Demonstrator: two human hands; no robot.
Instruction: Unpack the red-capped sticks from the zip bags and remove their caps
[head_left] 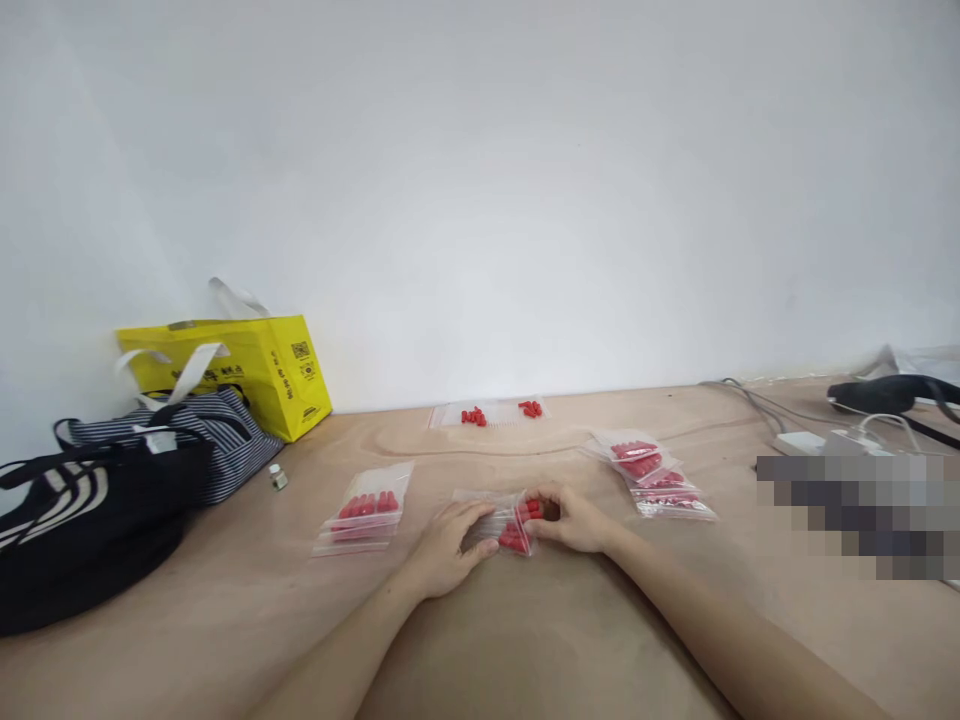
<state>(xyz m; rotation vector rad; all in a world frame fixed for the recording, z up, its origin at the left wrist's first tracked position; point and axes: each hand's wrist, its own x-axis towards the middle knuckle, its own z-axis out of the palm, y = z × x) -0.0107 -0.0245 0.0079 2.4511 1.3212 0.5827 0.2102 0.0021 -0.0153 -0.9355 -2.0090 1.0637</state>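
While both hands attend to one clear zip bag (pixel 516 525) of small red cap-like pieces (pixel 513 541), the bag lies near the middle of the surface (pixel 225 625), between two stacks of similar bags. The left hand (pixel 450 545) rests on the bag's left part, thumb and forefinger apart; whether it also grips from beneath cannot be told. The right hand (pixel 574 518) is clamped, thumb against fingers, on the bag's right side, over some of the pieces. Good handling here probably calls for light pressure: the left fingers keep the thin film flat, and the right ones steady the pieces without creasing it.

Near the left hand lies the left stack (pixel 369 508); beyond the right hand, the right stack (pixel 652 478). Against the plain pale wall (pixel 525 200), clear plastic (pixel 499 412) carries two red clusters (pixel 473 417), inside or on top being indistinguishable. At left stand a yellow carrier bag (pixel 281 375), a striped bag (pixel 232 450), a black bag (pixel 97 520) with pale stripes and a small bottle (pixel 278 477). At right are cables (pixel 750 402) and a white power block (pixel 802 443), beside a pixelated patch.
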